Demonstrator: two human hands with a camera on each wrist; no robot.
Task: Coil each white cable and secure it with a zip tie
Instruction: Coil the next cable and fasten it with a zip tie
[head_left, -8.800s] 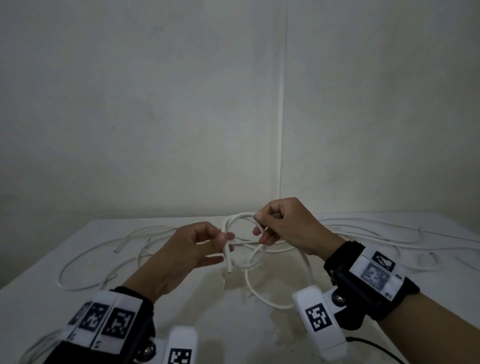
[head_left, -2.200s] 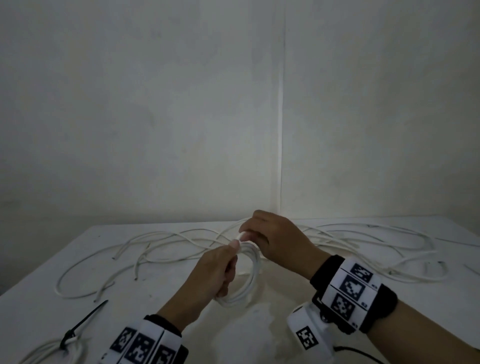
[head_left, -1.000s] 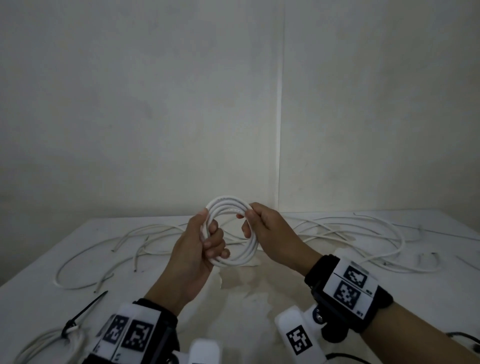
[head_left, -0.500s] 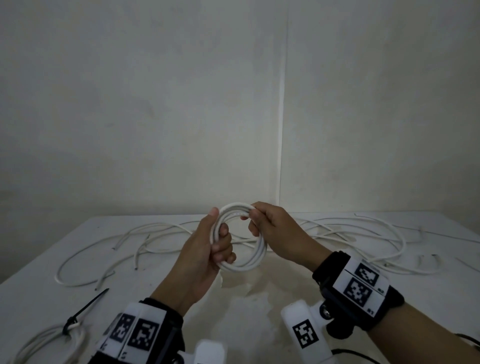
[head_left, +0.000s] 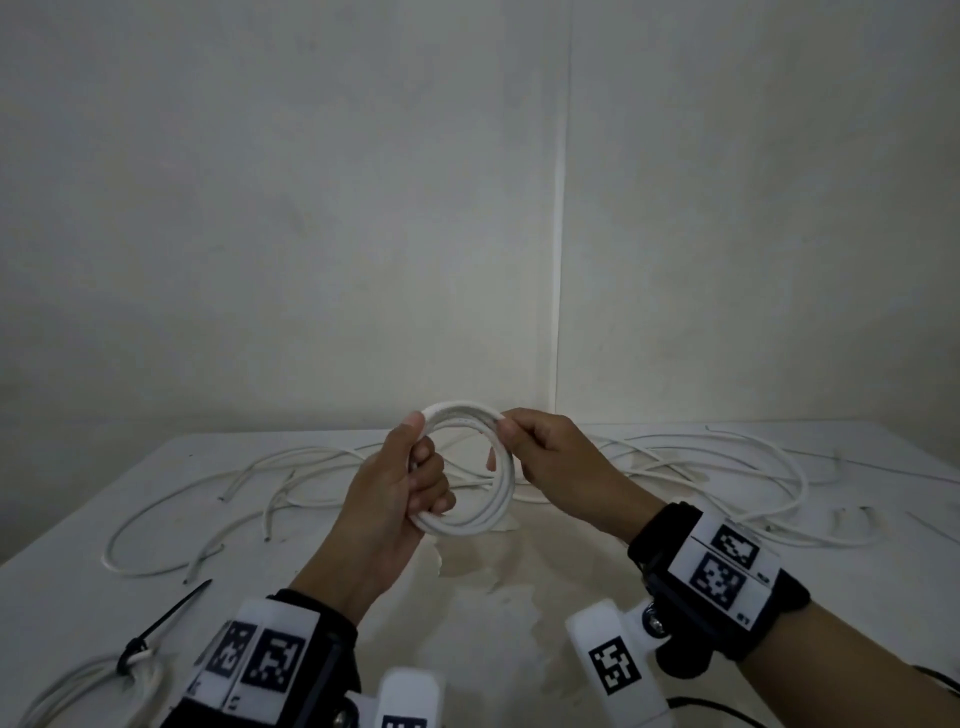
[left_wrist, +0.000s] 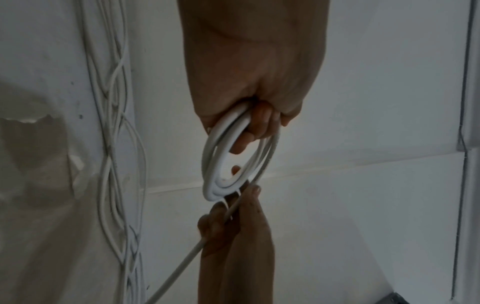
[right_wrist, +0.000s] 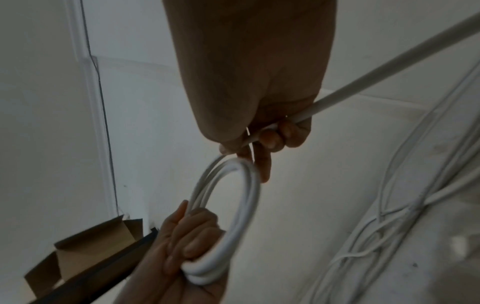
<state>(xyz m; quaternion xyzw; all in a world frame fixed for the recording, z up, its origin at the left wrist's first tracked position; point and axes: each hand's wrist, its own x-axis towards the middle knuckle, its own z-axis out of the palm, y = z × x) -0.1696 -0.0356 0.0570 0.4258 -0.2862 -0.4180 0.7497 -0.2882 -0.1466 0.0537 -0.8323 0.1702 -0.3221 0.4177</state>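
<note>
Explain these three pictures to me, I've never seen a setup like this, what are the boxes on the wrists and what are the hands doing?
No machine here: a person works bare-handed, wearing cameras. The big picture comes from a head camera; the other two look along each wrist. The patterned boxes are the wrist cameras' mounts. The left hand grips a coil of white cable held above the table. The right hand pinches the coil's top and holds the cable's loose tail. Loose cables lie behind. At near left lies a coil bound with a black zip tie.
</note>
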